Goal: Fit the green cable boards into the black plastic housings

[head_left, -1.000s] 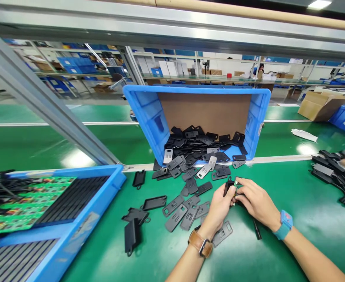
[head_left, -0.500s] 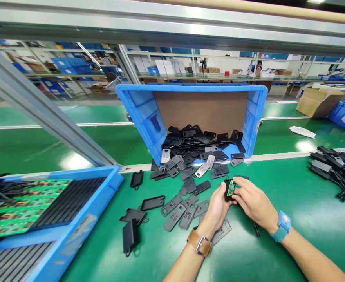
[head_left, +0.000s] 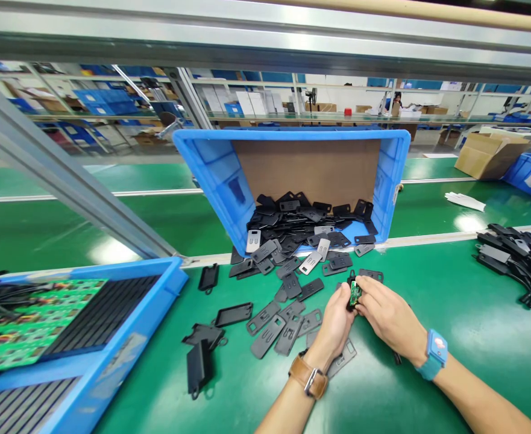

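My left hand [head_left: 334, 322] is closed around a small black plastic case whose open side faces up. In that case lies a green circuit board [head_left: 354, 293], partly covered by my fingers. The fingers of my right hand [head_left: 385, 310] pinch at the board's right side and the case edge. Around my hands, several flat black covers [head_left: 269, 336] with slots are scattered on the green table. Further left lie empty black cases [head_left: 233, 314], one [head_left: 198, 366] nearest me. A dark cable end [head_left: 397, 358] shows below my right hand.
A tipped blue bin [head_left: 211, 181] spills black covers toward me. On the left stands a blue tray [head_left: 138, 319] with circuit boards and black strips. Cabled black units [head_left: 518, 265] are heaped at right, below a white glove [head_left: 465, 201]. A metal post [head_left: 79, 175] slants at left.
The board and case have turned more upright and narrower to my view in my hands. My right hand has shifted slightly left and down. Everything else lies as before.
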`<action>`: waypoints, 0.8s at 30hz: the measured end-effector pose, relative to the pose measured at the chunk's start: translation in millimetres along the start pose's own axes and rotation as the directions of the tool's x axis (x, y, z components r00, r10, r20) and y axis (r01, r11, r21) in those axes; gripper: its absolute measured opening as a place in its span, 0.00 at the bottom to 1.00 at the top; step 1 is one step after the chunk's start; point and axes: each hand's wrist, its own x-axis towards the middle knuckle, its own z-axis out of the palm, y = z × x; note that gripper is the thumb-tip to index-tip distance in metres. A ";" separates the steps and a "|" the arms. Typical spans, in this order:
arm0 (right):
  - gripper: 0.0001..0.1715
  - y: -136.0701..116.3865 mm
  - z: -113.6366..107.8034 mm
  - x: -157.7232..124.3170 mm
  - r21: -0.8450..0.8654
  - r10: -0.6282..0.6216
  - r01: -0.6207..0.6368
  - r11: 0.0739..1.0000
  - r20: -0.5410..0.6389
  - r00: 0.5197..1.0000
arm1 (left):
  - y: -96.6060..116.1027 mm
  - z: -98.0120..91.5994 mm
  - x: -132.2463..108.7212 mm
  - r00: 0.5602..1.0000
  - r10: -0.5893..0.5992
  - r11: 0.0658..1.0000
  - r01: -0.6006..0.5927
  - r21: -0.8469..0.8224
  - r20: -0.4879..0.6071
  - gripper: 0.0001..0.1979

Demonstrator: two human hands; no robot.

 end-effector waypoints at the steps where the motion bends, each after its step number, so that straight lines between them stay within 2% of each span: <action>1: 0.10 -0.3 0.7 -0.2 0.004 0.003 -0.003 1.000 -0.009 1.000 | -0.2 -0.5 0.1 1.000 -0.002 1.000 0.002 0.004 -0.003 0.19; 8: 0.12 -0.6 4.4 -1.2 0.000 0.027 -0.027 1.000 -0.039 0.999 | -0.5 1.6 -0.7 1.000 -0.001 1.000 0.001 -0.009 0.011 0.20; 13: 0.11 2.3 2.7 -0.7 -0.004 0.014 -0.014 1.000 -0.014 1.000 | -2.4 3.4 -0.9 1.000 -0.008 1.000 0.008 -0.029 0.030 0.21; 24: 0.09 2.0 0.8 -1.2 -0.021 -0.020 0.021 1.000 0.022 1.000 | -4.8 -1.8 0.1 1.000 -0.009 1.000 0.009 -0.016 -0.003 0.19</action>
